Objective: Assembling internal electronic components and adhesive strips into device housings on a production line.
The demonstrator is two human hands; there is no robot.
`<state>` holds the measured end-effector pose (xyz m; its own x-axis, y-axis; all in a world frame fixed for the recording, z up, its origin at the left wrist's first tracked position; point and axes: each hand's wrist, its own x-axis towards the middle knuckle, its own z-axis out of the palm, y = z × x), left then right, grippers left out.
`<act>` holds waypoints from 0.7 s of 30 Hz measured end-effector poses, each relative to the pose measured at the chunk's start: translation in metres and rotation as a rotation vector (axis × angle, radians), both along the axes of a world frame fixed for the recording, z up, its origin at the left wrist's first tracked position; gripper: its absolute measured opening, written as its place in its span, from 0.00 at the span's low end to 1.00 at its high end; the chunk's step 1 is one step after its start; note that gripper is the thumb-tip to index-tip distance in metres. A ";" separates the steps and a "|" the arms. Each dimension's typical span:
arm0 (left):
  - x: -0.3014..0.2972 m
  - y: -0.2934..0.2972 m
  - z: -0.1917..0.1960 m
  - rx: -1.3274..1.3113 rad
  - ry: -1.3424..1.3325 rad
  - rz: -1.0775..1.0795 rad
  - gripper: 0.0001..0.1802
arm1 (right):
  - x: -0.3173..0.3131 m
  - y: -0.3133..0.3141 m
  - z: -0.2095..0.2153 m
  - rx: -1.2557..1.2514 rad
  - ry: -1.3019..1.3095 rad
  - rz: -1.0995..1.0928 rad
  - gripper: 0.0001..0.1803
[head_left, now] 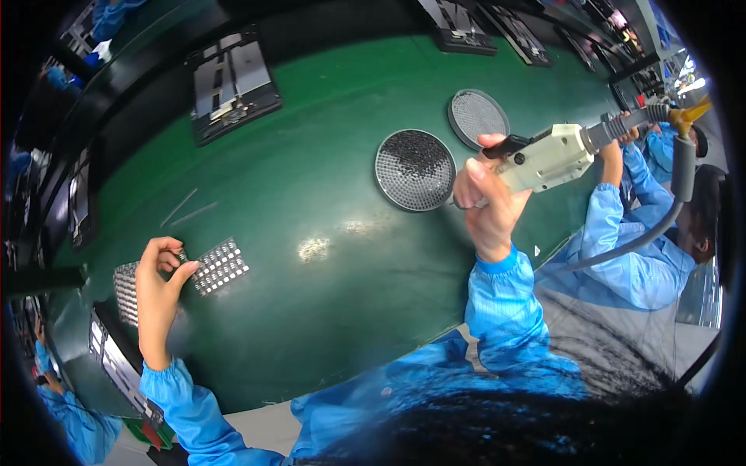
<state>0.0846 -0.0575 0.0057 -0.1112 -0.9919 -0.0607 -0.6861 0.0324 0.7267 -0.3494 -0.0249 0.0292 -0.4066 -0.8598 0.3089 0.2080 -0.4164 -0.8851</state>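
My right hand [491, 203] is wrapped round a cream power screwdriver [548, 161] with a black lever and a grey hose. Its tip end is beside a round grey dish [415, 203] holding a heap of small black screws [412, 149]. At the left, my left hand [162, 286] is closed, thumb and fingers pinched on something small and dark that I cannot make out. The thumb lies by the corner of a sheet [221, 267] with rows of small silver parts. A second sheet of such parts [126, 293] is partly hidden behind that hand.
Another round grey dish [479, 118] stands farther back on the green table [334, 342]. Thin clear strips [180, 208] lie at the left. Flat dark device panels [233, 81] line the far side, another panel [116, 353] the near left. Co-workers in blue [633, 248] sit at the right.
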 end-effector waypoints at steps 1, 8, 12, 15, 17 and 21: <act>0.000 -0.001 -0.002 -0.019 0.043 0.010 0.24 | -0.003 -0.001 0.000 0.012 0.001 -0.015 0.19; 0.056 0.136 0.074 -0.300 -0.191 0.436 0.25 | 0.006 -0.017 -0.021 -0.016 -0.072 -0.088 0.23; 0.114 0.209 0.061 -0.518 -0.269 1.031 0.20 | -0.063 0.009 -0.021 0.004 -0.137 -0.034 0.22; 0.148 0.275 0.009 -0.501 0.019 1.256 0.29 | 0.009 -0.009 0.004 0.001 -0.107 0.141 0.22; 0.117 0.260 0.009 -0.567 -0.119 1.350 0.23 | -0.023 -0.012 -0.022 0.061 -0.269 0.068 0.22; 0.047 0.210 0.053 -0.769 0.045 1.061 0.17 | -0.004 -0.005 -0.028 0.033 -0.011 -0.192 0.24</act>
<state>0.1315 0.1524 0.0589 0.7530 -0.3766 0.5396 -0.6096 -0.0906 0.7875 -0.3534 -0.0299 0.0013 -0.5675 -0.7755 0.2766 0.1376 -0.4205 -0.8968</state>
